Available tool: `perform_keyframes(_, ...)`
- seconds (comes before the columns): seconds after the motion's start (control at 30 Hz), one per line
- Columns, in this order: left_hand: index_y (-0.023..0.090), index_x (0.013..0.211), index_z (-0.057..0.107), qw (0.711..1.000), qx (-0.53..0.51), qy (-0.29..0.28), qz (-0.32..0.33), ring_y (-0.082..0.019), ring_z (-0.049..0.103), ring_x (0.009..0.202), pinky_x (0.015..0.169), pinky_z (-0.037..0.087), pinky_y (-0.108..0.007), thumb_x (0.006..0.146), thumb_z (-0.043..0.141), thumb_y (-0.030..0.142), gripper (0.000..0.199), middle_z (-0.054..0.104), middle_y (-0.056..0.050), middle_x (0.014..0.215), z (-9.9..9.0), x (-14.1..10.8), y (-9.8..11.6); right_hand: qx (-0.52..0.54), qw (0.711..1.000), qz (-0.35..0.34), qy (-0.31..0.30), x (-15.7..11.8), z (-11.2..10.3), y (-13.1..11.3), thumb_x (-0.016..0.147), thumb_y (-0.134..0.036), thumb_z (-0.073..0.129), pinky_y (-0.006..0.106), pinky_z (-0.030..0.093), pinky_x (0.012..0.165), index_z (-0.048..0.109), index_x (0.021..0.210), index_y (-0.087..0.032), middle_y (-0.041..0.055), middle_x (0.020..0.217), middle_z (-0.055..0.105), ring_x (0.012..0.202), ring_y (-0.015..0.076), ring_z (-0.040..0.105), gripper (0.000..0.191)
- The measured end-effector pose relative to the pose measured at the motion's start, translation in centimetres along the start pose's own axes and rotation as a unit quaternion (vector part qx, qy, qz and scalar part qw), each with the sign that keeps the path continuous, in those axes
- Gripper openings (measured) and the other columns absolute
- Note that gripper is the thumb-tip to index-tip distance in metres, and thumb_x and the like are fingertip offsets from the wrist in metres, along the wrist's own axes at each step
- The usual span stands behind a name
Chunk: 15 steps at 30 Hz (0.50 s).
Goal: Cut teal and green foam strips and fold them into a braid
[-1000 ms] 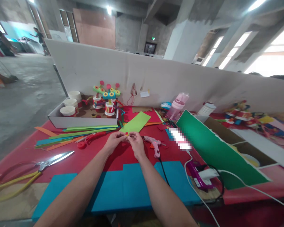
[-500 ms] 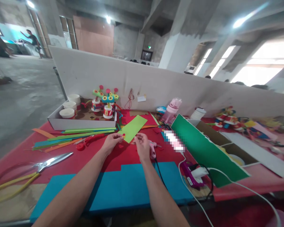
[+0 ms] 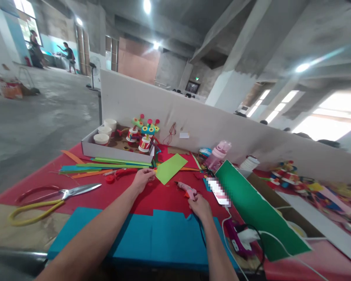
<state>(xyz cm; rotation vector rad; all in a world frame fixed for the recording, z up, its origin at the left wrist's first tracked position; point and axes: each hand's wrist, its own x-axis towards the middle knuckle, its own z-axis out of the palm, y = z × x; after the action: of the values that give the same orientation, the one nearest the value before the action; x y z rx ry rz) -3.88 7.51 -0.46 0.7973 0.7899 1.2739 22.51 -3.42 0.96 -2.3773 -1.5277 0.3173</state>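
Both bare forearms are extended forward from the lower edge of the view, over the table (image 3: 43, 185). The left arm is angled inward and away, its wrist held nearly straight, and the thumb and fingers of the left hand (image 3: 144, 179) are brought together at the tips in a pinch. The right arm is reached forward and leaned slightly leftward, set lower than the left. The right hand (image 3: 199, 205) is curled, its fingers apparently closed in a grip, though their exact placement is poorly seen.
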Motion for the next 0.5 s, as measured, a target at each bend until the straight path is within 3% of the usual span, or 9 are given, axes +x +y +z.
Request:
perform_keyframes(0.1, 0.011, 0.070, 0.063, 1.000, -0.005, -0.003, 0.001, -0.007, 0.056, 0.051, 0.053, 0.046, -0.020, 0.055, 0.082, 0.029, 0.030, 0.063, -0.001, 0.058, -0.1, 0.1, -0.2, 0.189, 0.982, 0.004, 0.013, 0.0, 0.1, 0.4, 0.073, -0.036, 0.058, 0.026, 0.045, 0.057, 0.055, 0.082, -0.019, 0.0064, 0.073, 0.068, 0.068, 0.0204, 0.065, 0.020)
perform_keyframes(0.13, 0.011, 0.070, 0.063, 1.000, -0.005, -0.002, -0.001, -0.007, 0.055, 0.050, 0.053, 0.045, -0.019, 0.055, 0.082, 0.028, 0.029, 0.063, -0.001, 0.058, -0.1, 0.2, -0.2, 0.283, 0.959, 0.011, 0.026, -0.3, 0.2, 0.4, 0.072, -0.039, 0.059, 0.027, 0.046, 0.054, 0.053, 0.085, -0.019, 0.0041, 0.069, 0.067, 0.061, 0.0188, 0.064, 0.025)
perform_keyframes(0.2, 0.011, 0.070, 0.063, 1.000, -0.004, -0.005, -0.008, -0.007, 0.056, 0.050, 0.052, 0.045, -0.019, 0.055, 0.082, 0.027, 0.029, 0.063, -0.002, 0.058, 0.0, 0.2, -0.3, 0.460, 0.886, -0.001, 0.061, -1.1, 0.1, -0.3, 0.067, -0.042, 0.066, 0.027, 0.048, 0.053, 0.051, 0.094, -0.019, 0.0006, 0.068, 0.066, 0.056, 0.0165, 0.062, 0.038)
perform_keyframes(0.27, 0.011, 0.070, 0.063, 1.000, -0.006, -0.008, -0.011, -0.008, 0.057, 0.051, 0.053, 0.046, -0.020, 0.056, 0.081, 0.027, 0.028, 0.064, -0.003, 0.060, 0.1, 0.2, -0.2, 0.566, 0.820, -0.012, 0.078, -2.0, -0.3, -1.5, 0.062, -0.038, 0.072, 0.024, 0.048, 0.053, 0.052, 0.095, -0.019, -0.0027, 0.065, 0.063, 0.055, 0.0134, 0.060, 0.043)
perform_keyframes(0.4, 0.011, 0.072, 0.061, 1.000, -0.007, -0.009, -0.020, -0.009, 0.059, 0.052, 0.056, 0.049, -0.022, 0.058, 0.081, 0.024, 0.027, 0.066, -0.004, 0.062, 0.1, 0.1, -0.2, 0.685, 0.725, -0.003, -0.075, -3.4, -0.8, -4.2, 0.067, -0.039, 0.067, 0.022, 0.043, 0.044, 0.057, 0.079, -0.017, -0.0063, 0.053, 0.048, 0.044, 0.0087, 0.048, 0.028)
perform_keyframes(0.43, 0.011, 0.072, 0.061, 1.000, -0.006, -0.010, -0.023, -0.009, 0.060, 0.053, 0.055, 0.049, -0.022, 0.059, 0.081, 0.023, 0.027, 0.066, -0.005, 0.063, 0.1, 0.1, -0.2, 0.691, 0.716, -0.004, -0.095, -3.6, -0.8, -4.8, 0.068, -0.041, 0.066, 0.022, 0.043, 0.043, 0.058, 0.079, -0.017, -0.0060, 0.055, 0.048, 0.044, 0.0086, 0.048, 0.028)
perform_keyframes(0.5, 0.011, 0.074, 0.061, 0.999, -0.002, -0.013, -0.029, -0.010, 0.061, 0.053, 0.053, 0.049, -0.021, 0.059, 0.080, 0.022, 0.027, 0.067, -0.005, 0.064, 0.1, 0.1, -0.2, 0.675, 0.731, -0.010, -0.104, -4.0, -0.5, -5.8, 0.070, -0.044, 0.067, 0.023, 0.045, 0.045, 0.059, 0.082, -0.017, -0.0046, 0.058, 0.052, 0.047, 0.0094, 0.050, 0.030)
